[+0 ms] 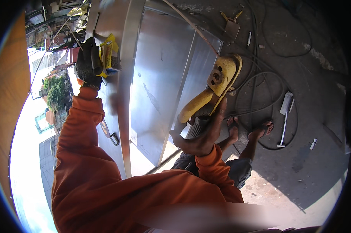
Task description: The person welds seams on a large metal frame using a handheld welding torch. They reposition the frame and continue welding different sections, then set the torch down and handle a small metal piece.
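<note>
My left hand (86,68), in a dark glove, is closed at the upper left beside a shiny metal panel (111,99). A crumpled yellow packet (108,54) with some blue on it lies against its fingers. A dark rounded bar crosses the glove, and what the fingers grip is partly hidden. My bare right hand (200,141) is below a worn yellow metal block (222,75) with bolt holes and a rounded yellow arm (196,105). Its fingers stretch up along the block's underside, thumb spread apart. A dark ridged part (200,126) shows by the palm.
A thin cable (191,25) runs from the top to the yellow block. Black cables (278,83) loop over the concrete floor. A long-handled metal tool (285,120) and a yellow-handled clamp (232,26) lie there. Feet in sandals (264,129) stand near the panels. Buildings show at left.
</note>
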`<state>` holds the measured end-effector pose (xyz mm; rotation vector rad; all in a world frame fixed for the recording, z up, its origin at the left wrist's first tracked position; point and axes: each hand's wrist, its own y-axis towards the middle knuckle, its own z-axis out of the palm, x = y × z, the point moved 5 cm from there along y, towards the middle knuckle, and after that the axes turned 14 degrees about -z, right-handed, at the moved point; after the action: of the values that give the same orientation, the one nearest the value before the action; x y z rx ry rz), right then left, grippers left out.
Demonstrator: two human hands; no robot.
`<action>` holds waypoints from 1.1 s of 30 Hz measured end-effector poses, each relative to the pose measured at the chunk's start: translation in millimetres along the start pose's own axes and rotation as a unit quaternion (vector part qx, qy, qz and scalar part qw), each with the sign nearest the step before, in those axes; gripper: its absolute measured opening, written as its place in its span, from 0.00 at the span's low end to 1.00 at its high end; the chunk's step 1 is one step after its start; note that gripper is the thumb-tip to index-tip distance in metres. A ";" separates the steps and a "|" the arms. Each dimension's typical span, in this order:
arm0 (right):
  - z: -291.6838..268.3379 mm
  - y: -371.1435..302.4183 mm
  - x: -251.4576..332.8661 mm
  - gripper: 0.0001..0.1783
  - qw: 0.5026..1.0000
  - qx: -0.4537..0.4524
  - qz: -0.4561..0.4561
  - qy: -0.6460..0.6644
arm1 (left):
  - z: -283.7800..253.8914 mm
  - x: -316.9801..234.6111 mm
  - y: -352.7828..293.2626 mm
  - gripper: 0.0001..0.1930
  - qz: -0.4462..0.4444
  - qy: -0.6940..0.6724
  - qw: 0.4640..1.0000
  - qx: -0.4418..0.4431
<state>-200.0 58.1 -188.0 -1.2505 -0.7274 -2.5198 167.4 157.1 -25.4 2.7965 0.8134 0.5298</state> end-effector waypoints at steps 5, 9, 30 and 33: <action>-2.9 1.3 2.9 0.75 0.996 0.015 -0.030 -0.081 | 1.8 4.4 -1.4 0.23 -0.004 0.003 1.000 0.001; -3.3 7.3 7.1 0.75 0.990 0.026 -0.041 -0.134 | 1.6 6.9 -2.3 0.23 -0.017 -0.003 1.000 0.005; -9.3 2.1 0.3 0.75 0.993 0.042 0.000 -0.108 | 5.9 10.3 -2.1 0.20 -0.040 -0.063 0.997 0.002; -10.8 -0.1 3.2 0.74 0.992 0.036 -0.042 -0.116 | 7.9 21.2 -1.4 0.20 -0.134 -0.131 0.982 0.020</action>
<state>-209.3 52.5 -191.0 -1.5351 -0.9321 -2.4126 186.4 169.3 -27.1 2.6501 1.1236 0.0983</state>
